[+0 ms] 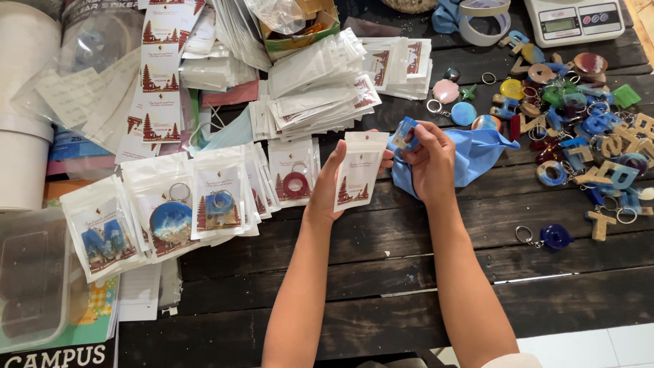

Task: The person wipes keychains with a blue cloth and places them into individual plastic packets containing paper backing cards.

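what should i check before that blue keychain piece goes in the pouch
1. Left hand grips the white pouch upright: ok.
2. Pouch mouth open: cannot tell.
3. Right hand pinches the blue keychain piece: ok.
4. Blue cloth clear of the piece: not ok, it sits in the same hand.
5. Piece next to the pouch top: ok.
6. Filled pouches lying off to the left: ok.

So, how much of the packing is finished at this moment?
Done: several filled pouches lie at the left. In hand: left hand holds an empty pouch, right hand a blue keychain with a cloth. Left: the big loose keychain pile.
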